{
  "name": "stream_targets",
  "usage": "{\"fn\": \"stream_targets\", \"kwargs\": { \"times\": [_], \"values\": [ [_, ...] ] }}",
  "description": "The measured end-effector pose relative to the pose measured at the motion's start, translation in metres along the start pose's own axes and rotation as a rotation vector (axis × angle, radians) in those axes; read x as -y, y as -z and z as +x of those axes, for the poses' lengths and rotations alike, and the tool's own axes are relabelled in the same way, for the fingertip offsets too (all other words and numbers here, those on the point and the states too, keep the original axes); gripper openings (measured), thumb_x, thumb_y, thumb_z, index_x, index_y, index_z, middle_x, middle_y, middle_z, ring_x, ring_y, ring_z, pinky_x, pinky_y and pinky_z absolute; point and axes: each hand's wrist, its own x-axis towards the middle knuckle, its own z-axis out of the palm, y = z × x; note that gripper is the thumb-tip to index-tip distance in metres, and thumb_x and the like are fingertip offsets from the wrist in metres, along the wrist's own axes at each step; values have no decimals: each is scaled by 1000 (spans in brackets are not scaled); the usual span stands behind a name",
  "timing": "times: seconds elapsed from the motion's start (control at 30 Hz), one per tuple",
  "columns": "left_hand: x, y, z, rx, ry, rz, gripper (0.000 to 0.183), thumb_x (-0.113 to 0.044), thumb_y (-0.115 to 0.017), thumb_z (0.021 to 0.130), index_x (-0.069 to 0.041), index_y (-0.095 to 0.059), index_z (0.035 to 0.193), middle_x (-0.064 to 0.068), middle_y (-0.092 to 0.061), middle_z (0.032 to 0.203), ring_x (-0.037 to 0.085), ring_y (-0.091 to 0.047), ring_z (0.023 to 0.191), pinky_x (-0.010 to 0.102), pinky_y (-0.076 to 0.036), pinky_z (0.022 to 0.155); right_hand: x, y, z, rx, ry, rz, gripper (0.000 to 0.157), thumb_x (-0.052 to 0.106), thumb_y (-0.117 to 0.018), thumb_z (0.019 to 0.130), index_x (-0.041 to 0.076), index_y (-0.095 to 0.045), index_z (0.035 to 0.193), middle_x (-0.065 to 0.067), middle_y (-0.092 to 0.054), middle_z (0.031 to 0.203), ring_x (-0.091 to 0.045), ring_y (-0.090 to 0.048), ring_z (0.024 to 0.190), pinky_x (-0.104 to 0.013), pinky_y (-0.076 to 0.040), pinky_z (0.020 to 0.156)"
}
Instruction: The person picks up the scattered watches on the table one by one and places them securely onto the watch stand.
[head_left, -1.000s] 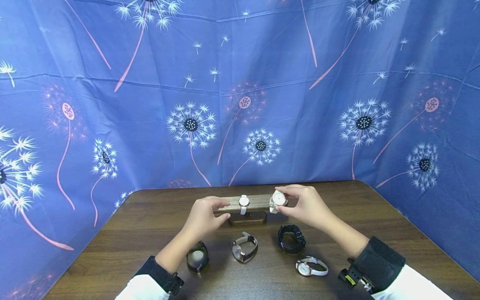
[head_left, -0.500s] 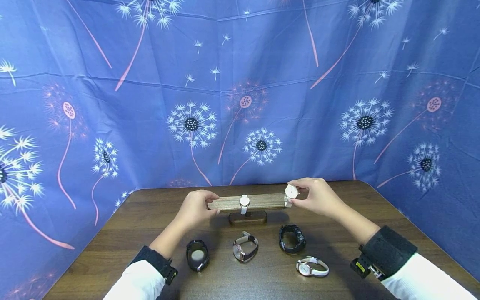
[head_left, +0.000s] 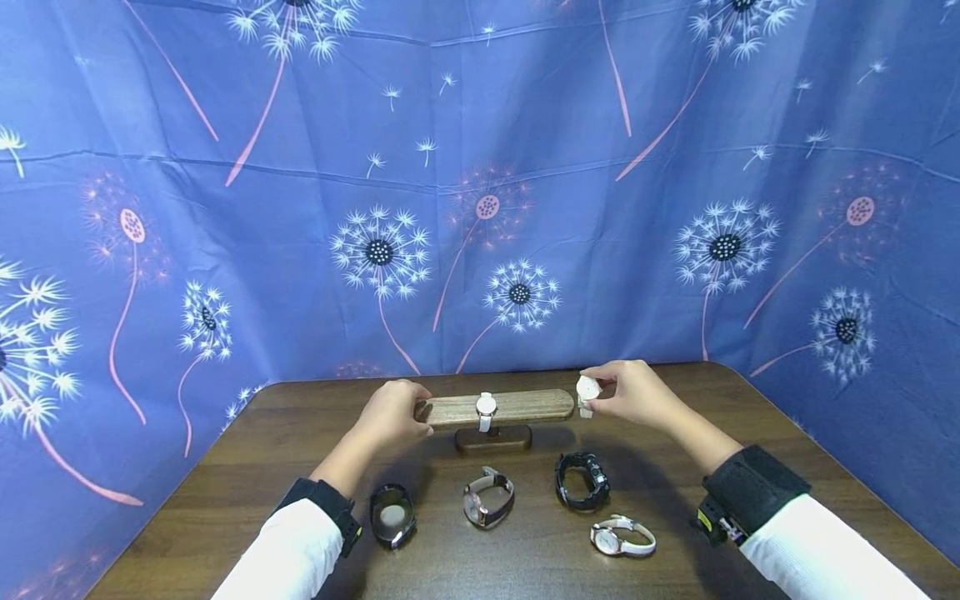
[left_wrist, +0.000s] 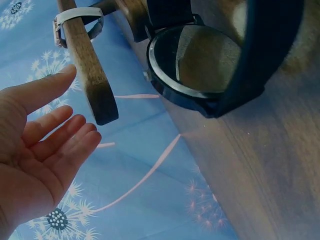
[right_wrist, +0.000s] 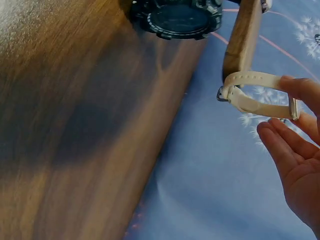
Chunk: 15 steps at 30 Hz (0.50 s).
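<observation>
A wooden watch stand [head_left: 525, 406] has a horizontal bar on a dark base, with one white-strapped watch [head_left: 486, 406] looped around its middle. My left hand [head_left: 392, 414] holds the bar's left end, thumb and fingers on either side in the left wrist view. My right hand [head_left: 637, 393] pinches a second watch [head_left: 588, 389] by its case, just off the bar's right end. Its cream-white strap [right_wrist: 252, 78] is buckled into a loop and overlaps the bar's tip in the right wrist view.
In front of the stand lie a black round watch [head_left: 392, 515], a dark-strapped watch [head_left: 487, 498], a chunky black watch [head_left: 582, 481] and a white-strapped watch [head_left: 622, 536]. A blue dandelion-print cloth [head_left: 480, 167] hangs behind the brown table [head_left: 300, 442].
My right hand has moved right with the pinched watch, from around the bar's right part to just past its tip. My left hand has moved left to the bar's other end.
</observation>
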Motion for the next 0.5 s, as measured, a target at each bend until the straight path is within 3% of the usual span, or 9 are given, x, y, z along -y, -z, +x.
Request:
{"fn": "stream_targets", "kwargs": {
  "times": [0.3,0.5],
  "values": [
    [4,-8,7,97,32,27,40,-22,-80,64,-8,-66,99,0,-63,83,15,-57,75,33,-50,67,-8,-18,4,75,-69,56,36,14,-75,68,2,-66,101,3,-65,77,-5,-57,66,-25,-49,56],
    [5,-9,14,97,39,68,46,-23,-81,62,-6,-65,103,4,-66,92,20,-59,86,34,-50,75,-12,-25,10,73,-75,109,32,13,-75,68,5,-66,98,2,-65,77,-7,-58,68,-26,-50,58]
  ]
}}
